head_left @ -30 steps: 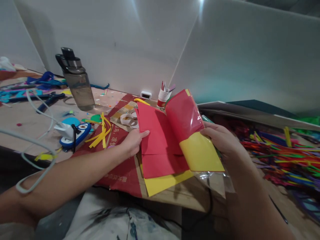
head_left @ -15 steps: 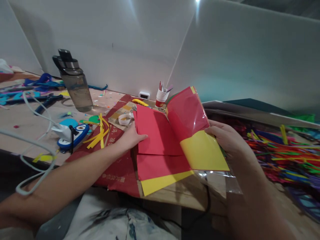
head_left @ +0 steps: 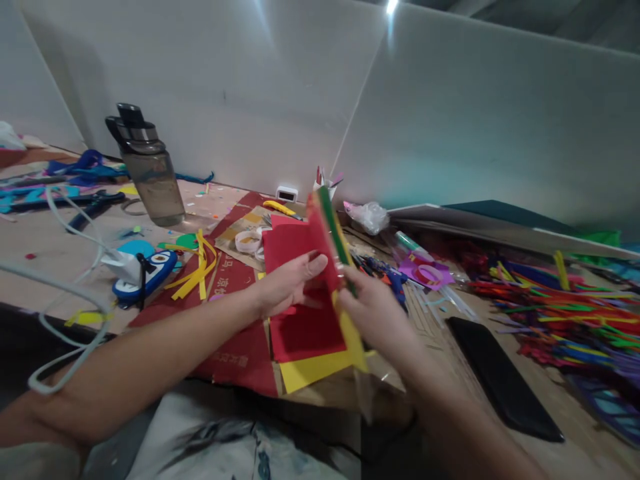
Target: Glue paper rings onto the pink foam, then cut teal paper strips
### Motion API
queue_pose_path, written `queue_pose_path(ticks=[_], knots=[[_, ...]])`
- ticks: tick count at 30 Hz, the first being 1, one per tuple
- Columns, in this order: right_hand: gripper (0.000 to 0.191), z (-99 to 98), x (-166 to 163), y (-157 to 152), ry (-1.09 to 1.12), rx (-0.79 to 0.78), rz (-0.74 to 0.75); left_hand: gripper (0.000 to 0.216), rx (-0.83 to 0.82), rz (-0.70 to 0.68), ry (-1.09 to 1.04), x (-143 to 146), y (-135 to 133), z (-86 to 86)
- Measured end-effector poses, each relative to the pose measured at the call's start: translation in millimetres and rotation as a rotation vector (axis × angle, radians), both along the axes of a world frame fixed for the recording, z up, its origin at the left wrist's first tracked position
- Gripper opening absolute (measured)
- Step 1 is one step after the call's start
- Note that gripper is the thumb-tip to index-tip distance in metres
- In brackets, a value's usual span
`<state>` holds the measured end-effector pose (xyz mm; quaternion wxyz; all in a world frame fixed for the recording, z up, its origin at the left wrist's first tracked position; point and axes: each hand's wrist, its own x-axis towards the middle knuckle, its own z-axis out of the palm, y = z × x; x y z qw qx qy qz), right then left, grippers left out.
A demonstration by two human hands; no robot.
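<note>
A stack of coloured paper sheets [head_left: 306,333], red on top with yellow under it, lies at the table's near edge in a clear plastic sleeve. My right hand [head_left: 373,313] is closed on the upper sheets [head_left: 327,230], which stand nearly on edge, showing red, green and yellow. My left hand [head_left: 287,283] reaches in from the left, fingers stretched flat against the red sheet beside the raised ones.
A dark water bottle [head_left: 150,177] stands at the back left. Yellow paper strips [head_left: 197,267], tape rolls [head_left: 247,240], a red-and-white cup of pens [head_left: 323,180], a black phone [head_left: 503,377], a pile of coloured pipe cleaners [head_left: 565,307] and a white cable [head_left: 60,287] surround the paper.
My right hand has swung the raised sheets leftward, from lying open to nearly upright, uncovering the table, phone and clutter on the right. My left hand shifted up and right onto the red sheet.
</note>
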<state>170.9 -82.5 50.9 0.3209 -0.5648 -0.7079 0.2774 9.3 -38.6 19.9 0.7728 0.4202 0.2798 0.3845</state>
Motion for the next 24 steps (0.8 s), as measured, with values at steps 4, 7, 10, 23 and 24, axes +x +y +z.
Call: queue_pose_path(ticks=[4,7,10,23,24], knots=[[0.051,-27.6,-27,-5,-0.188,0.096,0.086,0.042,-0.078,0.217,-0.050,6,4,-13.7],[0.043,-26.0,-21,0,-0.115,0.054,0.106,0.041,-0.122,0.272,-0.065,6,7,-23.0],[0.039,-14.5,0,10,0.029,-0.050,0.053,0.029,-0.174,0.312,-0.070,5,8,-24.8],[0.061,30.0,81,13,0.516,0.106,-0.172,0.027,-0.044,0.525,-0.063,-17,18,-0.4],[0.056,33.5,85,11,0.520,0.118,-0.184,0.027,-0.003,0.541,-0.060,-20,20,1.2]])
